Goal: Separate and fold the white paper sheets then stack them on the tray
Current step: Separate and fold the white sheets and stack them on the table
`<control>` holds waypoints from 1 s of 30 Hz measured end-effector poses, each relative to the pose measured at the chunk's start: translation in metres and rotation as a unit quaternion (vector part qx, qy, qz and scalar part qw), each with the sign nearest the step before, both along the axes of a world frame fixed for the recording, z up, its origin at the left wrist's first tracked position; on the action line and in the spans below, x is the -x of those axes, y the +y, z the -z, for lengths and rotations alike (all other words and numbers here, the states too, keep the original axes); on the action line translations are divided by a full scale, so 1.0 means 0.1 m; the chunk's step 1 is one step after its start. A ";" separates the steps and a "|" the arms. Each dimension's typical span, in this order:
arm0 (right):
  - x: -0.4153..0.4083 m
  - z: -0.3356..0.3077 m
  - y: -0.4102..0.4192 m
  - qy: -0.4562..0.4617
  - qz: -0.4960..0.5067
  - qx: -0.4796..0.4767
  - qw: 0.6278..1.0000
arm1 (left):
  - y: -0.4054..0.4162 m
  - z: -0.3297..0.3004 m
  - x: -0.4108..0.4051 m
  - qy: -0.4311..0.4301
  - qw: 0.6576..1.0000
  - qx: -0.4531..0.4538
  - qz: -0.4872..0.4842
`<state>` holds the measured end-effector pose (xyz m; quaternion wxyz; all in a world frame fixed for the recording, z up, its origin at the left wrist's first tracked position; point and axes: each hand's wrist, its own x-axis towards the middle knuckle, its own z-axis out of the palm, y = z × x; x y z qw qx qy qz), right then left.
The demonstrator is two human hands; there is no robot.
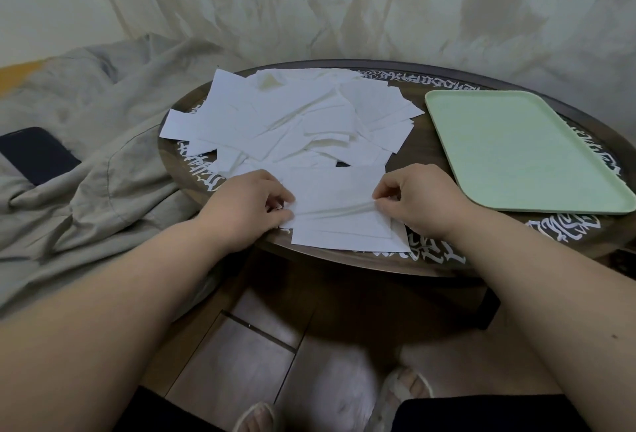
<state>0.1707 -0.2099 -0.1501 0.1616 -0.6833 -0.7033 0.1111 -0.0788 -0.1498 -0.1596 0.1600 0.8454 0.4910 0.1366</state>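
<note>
Pinching one sheet (pixel 335 190), two hands

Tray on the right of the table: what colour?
Pale mint green, plain, no pattern: the tray, seen in the head view, the only one.

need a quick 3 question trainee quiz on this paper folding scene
1. True or false: the green tray already holds folded sheets.
2. Which hand pinches the paper sheet nearest the person? A left hand only, B right hand only, C both.
3. Fill in: the pile of loose sheets lies to the ____ of the tray.

Key: 1 false, nothing lies on the tray. 2 C, each hand pinches one end. 3 left.
</note>
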 end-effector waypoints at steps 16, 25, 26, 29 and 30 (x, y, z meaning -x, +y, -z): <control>-0.04 0.00 -0.03 0.033 -0.001 0.004 0.999 | 0.05 0.01 -0.03 -0.055 0.998 -0.041 0.013; -0.02 0.01 -0.01 -0.016 -0.032 -0.004 0.999 | 0.04 0.02 0.04 -0.001 0.999 0.010 0.042; -0.02 0.01 -0.01 -0.017 -0.031 -0.006 0.999 | 0.04 0.03 0.03 0.000 0.999 0.011 0.045; 0.00 0.02 -0.01 -0.009 -0.030 -0.010 0.999 | 0.03 0.04 0.00 0.008 0.999 -0.009 0.043; 0.00 0.03 -0.01 -0.009 -0.031 -0.012 0.999 | 0.02 0.04 -0.01 0.013 0.999 -0.018 0.041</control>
